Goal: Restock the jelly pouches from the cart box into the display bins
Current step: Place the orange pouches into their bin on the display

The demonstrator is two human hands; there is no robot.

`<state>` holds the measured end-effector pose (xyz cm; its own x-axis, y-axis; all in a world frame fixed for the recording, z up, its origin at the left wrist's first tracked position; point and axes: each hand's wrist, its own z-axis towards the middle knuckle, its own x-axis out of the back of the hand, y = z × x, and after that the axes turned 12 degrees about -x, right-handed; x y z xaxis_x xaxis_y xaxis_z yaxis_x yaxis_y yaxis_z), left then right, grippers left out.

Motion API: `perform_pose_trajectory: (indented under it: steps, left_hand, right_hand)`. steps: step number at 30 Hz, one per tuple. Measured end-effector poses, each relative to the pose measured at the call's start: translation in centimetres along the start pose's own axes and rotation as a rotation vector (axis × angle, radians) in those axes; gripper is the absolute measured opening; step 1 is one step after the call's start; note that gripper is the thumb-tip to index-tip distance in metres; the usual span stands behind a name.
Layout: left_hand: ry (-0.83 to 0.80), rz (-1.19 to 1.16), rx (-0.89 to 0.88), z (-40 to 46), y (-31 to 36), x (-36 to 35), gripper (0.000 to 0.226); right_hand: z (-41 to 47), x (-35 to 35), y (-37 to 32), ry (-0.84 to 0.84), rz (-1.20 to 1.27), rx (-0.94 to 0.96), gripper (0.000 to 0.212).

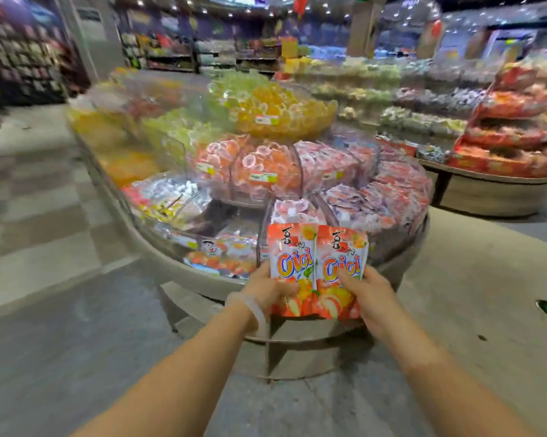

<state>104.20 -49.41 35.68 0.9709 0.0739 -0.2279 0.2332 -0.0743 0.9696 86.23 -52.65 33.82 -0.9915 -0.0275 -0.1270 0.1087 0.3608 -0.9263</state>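
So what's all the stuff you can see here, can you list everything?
Jelly pouches: two, orange and white with fruit pictures, held side by side in front of the display.
Round display stand: one, beige base, tiers of clear bins, straight ahead.
Top bin of jelly cups: one, yellow and green, top tier.
Middle bins: several, orange and pink cups.
Lower bin of pouches: one, pink and white, behind the held pouches.
Red display: one, tiered, far right.
Shelves: dark, blurred, far left.
Floor: grey and beige tiles.
Left hand: grips the left pouch.
Right hand: grips the right pouch.
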Motion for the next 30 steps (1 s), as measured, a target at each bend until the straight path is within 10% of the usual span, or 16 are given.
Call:
perform_pose_trajectory:
  steps: [16,30]
  left_hand:
    - [0.362,0.024,-0.211,21.1,12.3,23.0,0.024]
    - [0.203,0.438,0.067,38.3,1.2,31.0,0.014]
  right_hand:
    - [24.3,-28.7,-11.0,-0.281,-0.113,0.122,0.021]
    - [38.6,-33.0,0.4,0.166,-0.107,-0.184,0.01]
